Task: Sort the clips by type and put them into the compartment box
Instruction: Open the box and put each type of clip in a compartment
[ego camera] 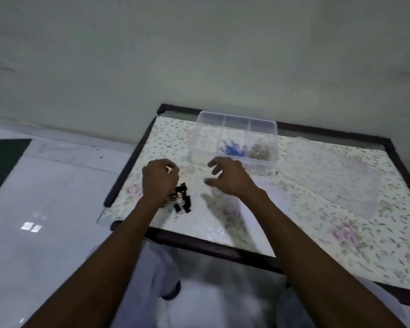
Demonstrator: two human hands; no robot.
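Black clips (181, 200) beneath curled left hand (160, 179).

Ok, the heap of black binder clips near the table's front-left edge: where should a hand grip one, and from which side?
Probably pinch a clip at the right of the heap of black binder clips across its black body, from above and from the right. That side lies bare, while the left hand covers the left. The right hand, fingers spread, is nearest. Single clips' poses are too blurred to tell.
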